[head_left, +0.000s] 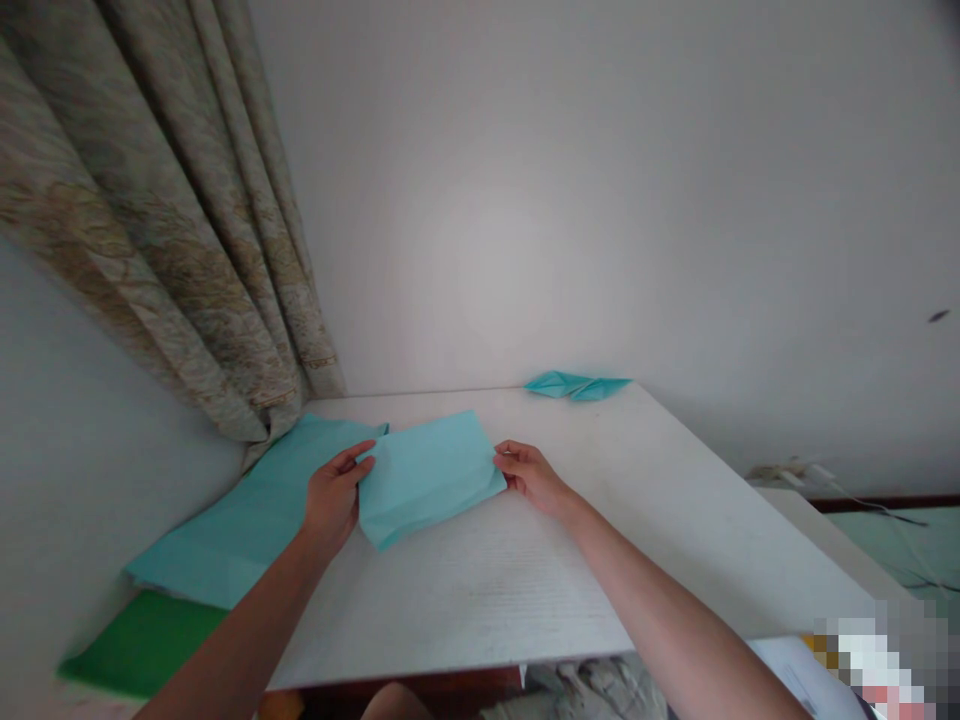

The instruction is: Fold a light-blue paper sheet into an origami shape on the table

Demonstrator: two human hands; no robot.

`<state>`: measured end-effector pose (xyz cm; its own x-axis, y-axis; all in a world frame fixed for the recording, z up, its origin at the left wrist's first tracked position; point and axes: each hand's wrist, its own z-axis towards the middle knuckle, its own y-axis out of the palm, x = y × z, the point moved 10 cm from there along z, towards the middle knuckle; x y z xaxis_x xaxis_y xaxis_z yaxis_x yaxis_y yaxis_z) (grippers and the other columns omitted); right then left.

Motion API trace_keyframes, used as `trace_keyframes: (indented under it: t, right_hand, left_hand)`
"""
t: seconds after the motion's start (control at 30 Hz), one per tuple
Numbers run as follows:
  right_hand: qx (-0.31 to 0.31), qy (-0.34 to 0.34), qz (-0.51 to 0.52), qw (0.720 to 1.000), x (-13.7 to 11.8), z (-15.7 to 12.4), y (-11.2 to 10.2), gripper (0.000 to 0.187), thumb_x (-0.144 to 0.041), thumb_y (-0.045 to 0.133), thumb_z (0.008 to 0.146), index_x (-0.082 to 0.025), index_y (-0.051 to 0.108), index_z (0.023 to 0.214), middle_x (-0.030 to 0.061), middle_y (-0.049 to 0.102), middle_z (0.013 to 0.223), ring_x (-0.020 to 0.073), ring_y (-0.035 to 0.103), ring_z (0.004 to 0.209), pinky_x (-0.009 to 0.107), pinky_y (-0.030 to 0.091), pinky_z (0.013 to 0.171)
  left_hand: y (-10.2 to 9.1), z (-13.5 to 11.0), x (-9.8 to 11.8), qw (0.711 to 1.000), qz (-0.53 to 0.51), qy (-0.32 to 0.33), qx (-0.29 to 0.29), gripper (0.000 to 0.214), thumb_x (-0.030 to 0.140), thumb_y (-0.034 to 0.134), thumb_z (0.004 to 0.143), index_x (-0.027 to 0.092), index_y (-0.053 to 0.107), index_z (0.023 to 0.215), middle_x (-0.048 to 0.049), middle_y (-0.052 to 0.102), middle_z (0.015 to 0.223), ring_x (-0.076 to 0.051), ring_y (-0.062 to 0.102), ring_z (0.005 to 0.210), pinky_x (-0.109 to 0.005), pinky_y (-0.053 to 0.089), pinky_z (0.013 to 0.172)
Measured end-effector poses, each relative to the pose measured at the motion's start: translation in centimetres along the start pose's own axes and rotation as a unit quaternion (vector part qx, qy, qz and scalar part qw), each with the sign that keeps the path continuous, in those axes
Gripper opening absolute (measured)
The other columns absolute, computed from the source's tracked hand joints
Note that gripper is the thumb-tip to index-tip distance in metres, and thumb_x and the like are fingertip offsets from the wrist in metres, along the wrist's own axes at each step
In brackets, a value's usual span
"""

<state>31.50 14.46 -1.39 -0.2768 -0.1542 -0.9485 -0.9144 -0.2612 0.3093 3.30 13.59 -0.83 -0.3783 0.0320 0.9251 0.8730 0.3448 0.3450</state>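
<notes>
Left hand (335,497) and right hand (531,478) pinch folded aqua paper (425,480) at opposite edges, fingers closed on it. Folded teal paper (577,385) at 12 o'clock; teal sheet (240,510), green sheet (142,640) at 8 o'clock.

The left hand (335,497) and right hand (531,476) hold opposite edges of a folded pale blue paper sheet (425,480) over the white table (525,590). A folded teal paper piece (576,385) sits at the table's far edge; a larger teal sheet (240,510) and a green sheet (142,640) lie along its left side
</notes>
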Motion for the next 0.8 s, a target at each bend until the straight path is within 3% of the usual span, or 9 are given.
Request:
trace_keyframes:
  t: [0.2,0.33,0.43,0.53,0.63,0.7,0.8]
  right_hand:
    - [-0.02,-0.004,-0.05,0.999,0.5,0.1,0.0,0.037,-0.043,0.078,0.058,-0.017,0.052,0.057,-0.004,0.051,0.054,0.0096,0.046,0.051,0.024,0.035,0.054]
    - [0.025,-0.062,-0.11,0.992,-0.4,0.4,-1.1,0.041,-0.043,0.075,0.062,-0.018,0.046,0.05,-0.0071,0.038,0.046,0.007,0.032,0.045,0.023,0.023,0.047]
    - [0.09,-0.116,-0.138,0.98,-1.8,0.4,-2.6,0.041,-0.044,0.074,0.062,-0.019,0.044,0.05,-0.0074,0.036,0.046,0.0073,0.028,0.045,0.023,0.02,0.046]
    - [0.128,-0.148,-0.131,0.972,-2.8,0.2,-3.5,0.042,-0.043,0.075,0.06,-0.019,0.042,0.052,-0.0062,0.041,0.05,0.0078,0.034,0.047,0.022,0.024,0.045]
    - [0.131,-0.149,-0.105,0.975,-3.0,0.0,-3.5,0.037,-0.04,0.077,0.06,-0.019,0.045,0.059,-0.0053,0.05,0.053,0.0087,0.042,0.048,0.021,0.031,0.046]
    - [0.114,-0.119,-0.073,0.984,-2.4,0.1,-3.1,0.036,-0.038,0.078,0.058,-0.021,0.051,0.075,-0.0039,0.059,0.06,0.012,0.052,0.051,0.023,0.04,0.049]
    - [0.079,-0.064,-0.042,0.994,-1.3,0.1,-2.0,0.058,-0.035,0.081,0.054,-0.024,0.053,0.104,0.0011,0.067,0.074,0.0183,0.062,0.06,0.03,0.049,0.055]
  left_hand:
    - [0.2,0.0,-0.3,1.0,-0.016,-0.008,-0.003,0.036,0.003,0.072,0.062,0.013,0.068,0.096,0.0011,0.064,0.066,-0.01,0.058,0.055,-0.019,0.049,0.053]
    - [-0.1,0.0,-1.0,0.998,-0.059,-0.036,0.013,0.03,0.004,0.064,0.074,0.017,0.064,0.101,-0.0016,0.068,0.077,-0.012,0.063,0.063,-0.021,0.054,0.058]
    - [2.1,-1.0,-2.7,0.988,-0.055,-0.111,-0.087,0.014,0.01,0.065,0.076,0.013,0.065,0.09,-0.0092,0.07,0.087,-0.018,0.067,0.075,-0.027,0.057,0.067]
    - [4.2,-2.8,-4.7,0.963,0.001,-0.185,-0.195,0.027,0.011,0.074,0.068,0.014,0.066,0.094,-0.0128,0.07,0.096,-0.024,0.068,0.082,-0.034,0.058,0.071]
    - [4.2,-2.9,-4.8,0.968,0.047,-0.155,-0.191,0.031,0.009,0.078,0.062,0.015,0.067,0.09,-0.0123,0.071,0.096,-0.025,0.068,0.082,-0.035,0.057,0.071]
    - [3.8,-2.2,-4.1,0.978,0.069,-0.105,-0.166,0.026,0.011,0.079,0.061,0.015,0.069,0.085,-0.011,0.072,0.09,-0.023,0.069,0.077,-0.033,0.057,0.068]
    - [3.4,-1.5,-3.0,0.983,0.08,-0.052,-0.157,0.026,0.017,0.079,0.063,0.016,0.07,0.086,-0.0089,0.073,0.083,-0.023,0.069,0.07,-0.033,0.056,0.066]
